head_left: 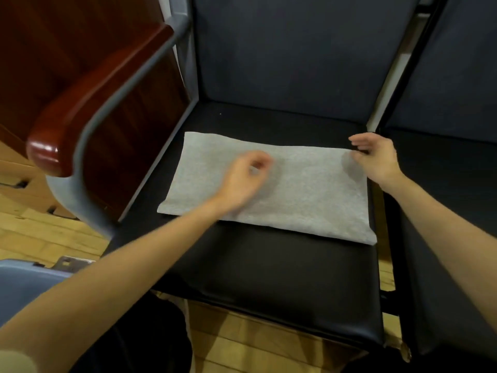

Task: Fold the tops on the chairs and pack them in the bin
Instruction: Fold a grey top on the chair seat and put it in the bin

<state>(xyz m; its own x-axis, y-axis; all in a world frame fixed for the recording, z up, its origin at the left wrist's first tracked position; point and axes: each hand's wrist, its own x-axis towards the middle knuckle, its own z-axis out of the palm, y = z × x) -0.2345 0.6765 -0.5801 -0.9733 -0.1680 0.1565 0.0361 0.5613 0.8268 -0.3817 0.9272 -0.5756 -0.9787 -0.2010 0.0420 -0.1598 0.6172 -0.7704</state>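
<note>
A grey top (271, 184), folded into a flat rectangle, is laid across the black seat (269, 278) of the chair, closer to the back edge than the front and reaching nearly to the right edge. The left hand (242, 179) is held over the middle of the fabric with fingers loosely curled, pretty blurry, so it can't be told if anything is pinched. The right hand (376, 157) is placed at the top's far right corner, fingers relaxed and slightly apart, touching or just above the cloth. A dark blue backrest (282, 49) is seen behind, a red-brown wooden armrest (88, 103) on the left, a second seat (443, 211) to the right, and wood flooring (40, 232) underneath.
</note>
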